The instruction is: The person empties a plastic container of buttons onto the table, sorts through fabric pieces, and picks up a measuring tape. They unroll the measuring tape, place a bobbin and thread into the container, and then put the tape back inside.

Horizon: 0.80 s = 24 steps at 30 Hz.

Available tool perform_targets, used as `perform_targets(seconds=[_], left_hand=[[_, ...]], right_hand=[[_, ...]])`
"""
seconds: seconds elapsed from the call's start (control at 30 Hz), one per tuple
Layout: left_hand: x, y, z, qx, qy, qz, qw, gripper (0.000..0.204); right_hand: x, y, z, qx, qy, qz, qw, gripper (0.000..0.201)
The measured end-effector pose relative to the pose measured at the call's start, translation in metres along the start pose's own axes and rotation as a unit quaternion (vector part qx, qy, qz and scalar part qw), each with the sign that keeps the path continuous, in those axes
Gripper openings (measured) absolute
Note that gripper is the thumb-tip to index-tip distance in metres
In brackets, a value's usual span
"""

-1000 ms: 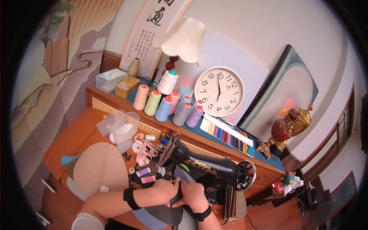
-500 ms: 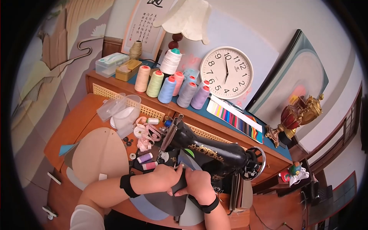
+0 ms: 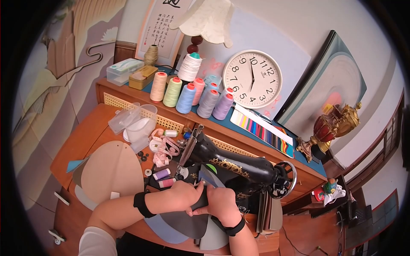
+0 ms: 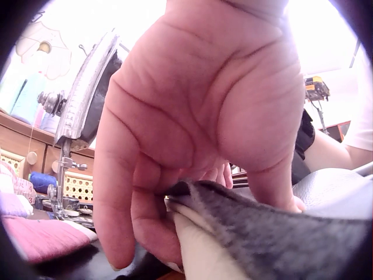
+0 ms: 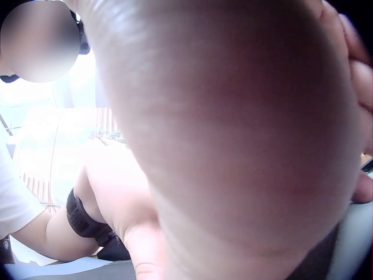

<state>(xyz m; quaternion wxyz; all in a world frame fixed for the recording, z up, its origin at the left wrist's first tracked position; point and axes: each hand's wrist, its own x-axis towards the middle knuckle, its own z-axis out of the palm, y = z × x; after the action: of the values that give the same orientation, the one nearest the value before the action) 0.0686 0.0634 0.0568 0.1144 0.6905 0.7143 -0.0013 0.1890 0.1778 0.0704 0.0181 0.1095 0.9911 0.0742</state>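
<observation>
In the head view both hands meet in front of a black sewing machine [image 3: 228,161], on a dark grey leather-like piece [image 3: 200,205]. My left hand [image 3: 181,198] grips its edge. The left wrist view shows the fingers bent at the layered edge of the grey piece [image 4: 291,236], a cream layer [image 4: 204,251] lying beneath its fuzzy underside. My right hand [image 3: 222,205] pinches the piece from the other side, thumb toward the left hand. In the right wrist view the palm [image 5: 233,140] fills most of the picture and hides the grip.
Purple thread [image 3: 161,174] and pink thread [image 3: 166,182] spools lie left of the machine, near a tape measure [image 3: 164,149] and a clear plastic box [image 3: 141,121]. A beige cut panel [image 3: 113,168] covers the table's left side. Thread cones [image 3: 185,98] line the shelf behind.
The head view has shifted, so the shelf and clock sit higher and farther right. Both hands stay together on the grey piece, with little movement of their own.
</observation>
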Motion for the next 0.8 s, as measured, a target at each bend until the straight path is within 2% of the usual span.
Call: perform_targets(seconds=[0.07, 0.23, 0.3, 0.53, 0.8], left_hand=[[-0.001, 0.003, -0.008, 0.000, -0.037, -0.022, 0.999, 0.113], [0.000, 0.004, -0.008, 0.003, -0.048, -0.026, 0.999, 0.114], [0.000, 0.003, -0.008, 0.000, -0.047, -0.029, 0.998, 0.114], [0.000, 0.002, -0.007, 0.016, -0.047, -0.010, 0.999, 0.113], [0.001, -0.001, -0.005, 0.018, -0.039, -0.003, 0.999, 0.111]], right_hand=[[0.000, 0.000, -0.001, 0.001, -0.004, 0.003, 1.000, 0.092], [-0.001, 0.001, -0.002, 0.007, 0.001, -0.002, 1.000, 0.090], [-0.003, 0.003, -0.004, 0.048, 0.005, 0.008, 0.999, 0.084], [-0.015, 0.011, -0.011, 0.069, -0.014, 0.023, 0.997, 0.067], [-0.031, 0.023, -0.006, 0.140, 0.053, 0.032, 0.988, 0.050]])
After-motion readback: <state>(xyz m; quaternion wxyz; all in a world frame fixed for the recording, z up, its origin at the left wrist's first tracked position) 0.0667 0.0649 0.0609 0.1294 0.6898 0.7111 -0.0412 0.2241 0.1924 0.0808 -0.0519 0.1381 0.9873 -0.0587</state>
